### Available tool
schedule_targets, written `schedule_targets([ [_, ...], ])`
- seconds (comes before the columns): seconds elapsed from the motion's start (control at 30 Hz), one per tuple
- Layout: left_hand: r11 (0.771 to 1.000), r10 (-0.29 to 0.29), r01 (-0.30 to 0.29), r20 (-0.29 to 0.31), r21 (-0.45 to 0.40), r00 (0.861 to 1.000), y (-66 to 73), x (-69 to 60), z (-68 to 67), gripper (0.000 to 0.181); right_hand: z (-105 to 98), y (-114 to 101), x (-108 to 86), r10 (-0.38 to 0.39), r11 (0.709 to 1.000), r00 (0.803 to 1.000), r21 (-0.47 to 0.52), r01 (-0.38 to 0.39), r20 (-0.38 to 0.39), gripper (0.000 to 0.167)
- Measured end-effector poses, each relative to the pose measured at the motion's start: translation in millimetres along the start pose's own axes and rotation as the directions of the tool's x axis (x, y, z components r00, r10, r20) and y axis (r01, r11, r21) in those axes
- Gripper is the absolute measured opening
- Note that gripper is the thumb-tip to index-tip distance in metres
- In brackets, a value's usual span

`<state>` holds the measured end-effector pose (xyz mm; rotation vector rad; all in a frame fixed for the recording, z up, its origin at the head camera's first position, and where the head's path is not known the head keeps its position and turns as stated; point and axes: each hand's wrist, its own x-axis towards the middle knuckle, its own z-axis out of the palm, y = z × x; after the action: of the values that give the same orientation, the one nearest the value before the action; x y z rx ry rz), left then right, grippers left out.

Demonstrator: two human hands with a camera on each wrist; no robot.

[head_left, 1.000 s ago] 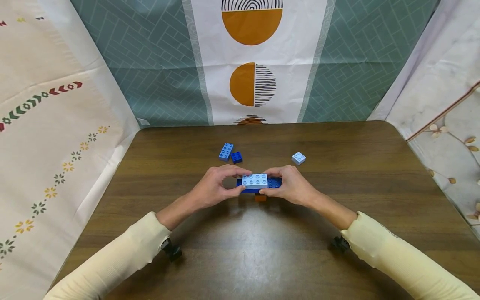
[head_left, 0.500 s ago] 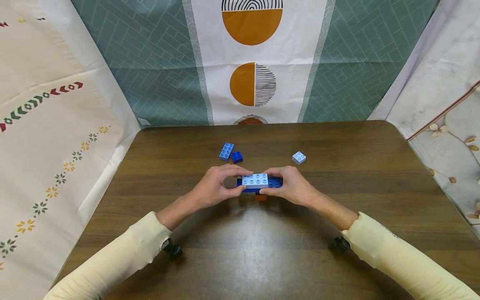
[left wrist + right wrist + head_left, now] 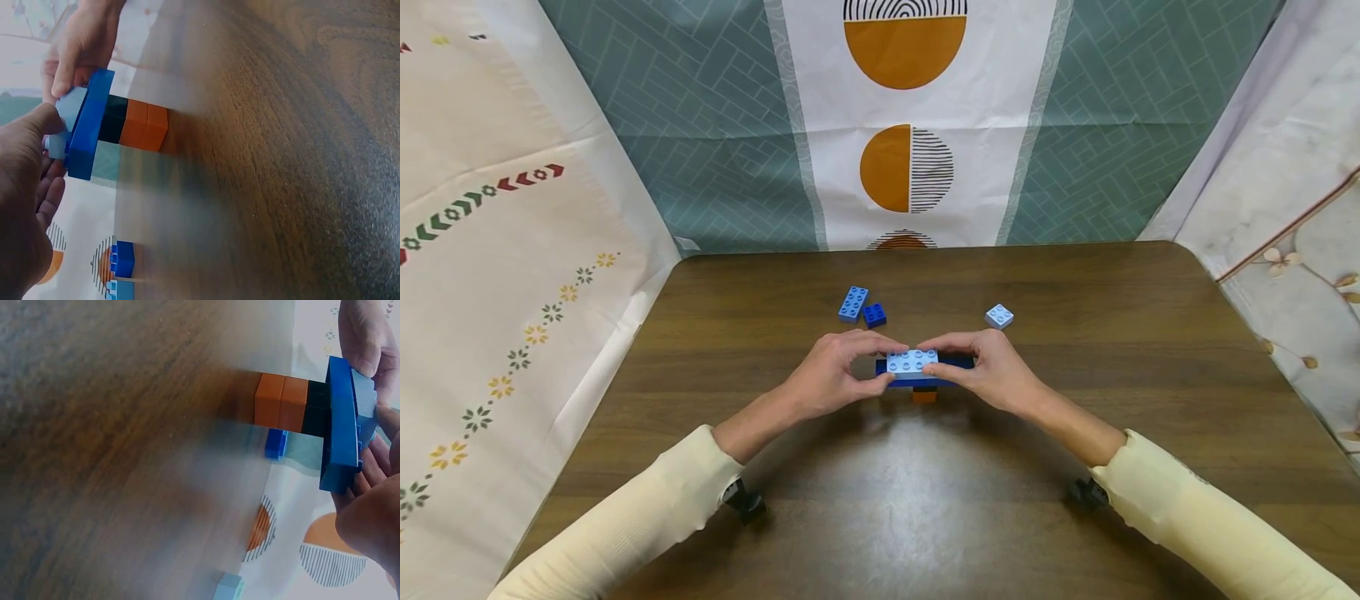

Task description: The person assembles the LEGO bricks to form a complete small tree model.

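Note:
A light blue eight-stud toy brick (image 3: 912,363) lies on a long dark blue brick (image 3: 342,425), looking slightly tilted against it in the wrist views. Beneath the long brick, a very dark brick (image 3: 114,119) sits on two orange bricks (image 3: 144,125), which stand on the table. My left hand (image 3: 826,377) pinches the light blue brick's left end between thumb and fingers. From the other side, my right hand (image 3: 992,372) pinches its right end, over the studs of the long brick. The fingers cover part of the light blue brick.
Behind the stack, on the brown table (image 3: 760,292), lie a mid-blue brick (image 3: 853,304) and a small dark blue brick (image 3: 874,315). A small pale blue brick (image 3: 999,316) lies farther right. Patterned cloths hang behind and beside the table.
My right fingers and thumb have shifted from around the long dark blue brick up onto the light blue brick's right end. My left hand has barely moved.

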<state>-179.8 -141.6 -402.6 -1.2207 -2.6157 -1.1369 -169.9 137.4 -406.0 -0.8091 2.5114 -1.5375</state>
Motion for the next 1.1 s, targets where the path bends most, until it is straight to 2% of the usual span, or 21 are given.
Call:
schedule_targets([
  [0.3,0.998,-0.003,0.002,-0.016,-0.058,1.0,-3.9,-2.7,3.6,0.039,-0.1,0.3,0.8,0.001,1.0,1.0,-0.024,-0.001,-0.005,0.031],
  [0.67,0.986,-0.044,0.04,-0.026,-0.164,0.999,-9.5,-5.8,8.6,0.039,-1.2,-1.0,1.2,0.017,1.0,1.0,-0.025,-0.016,0.006,0.031],
  [0.87,0.958,-0.098,0.085,-0.035,-0.273,0.995,-9.9,-10.1,14.7,0.039,-1.6,-0.1,0.4,0.01,0.999,1.0,-0.035,-0.009,0.006,0.031],
  [1.1,0.912,-0.203,0.171,-0.048,-0.373,0.978,-9.8,-13.9,21.8,0.037,-1.5,0.3,-0.5,-0.006,1.0,1.0,-0.019,0.006,0.002,0.03],
])
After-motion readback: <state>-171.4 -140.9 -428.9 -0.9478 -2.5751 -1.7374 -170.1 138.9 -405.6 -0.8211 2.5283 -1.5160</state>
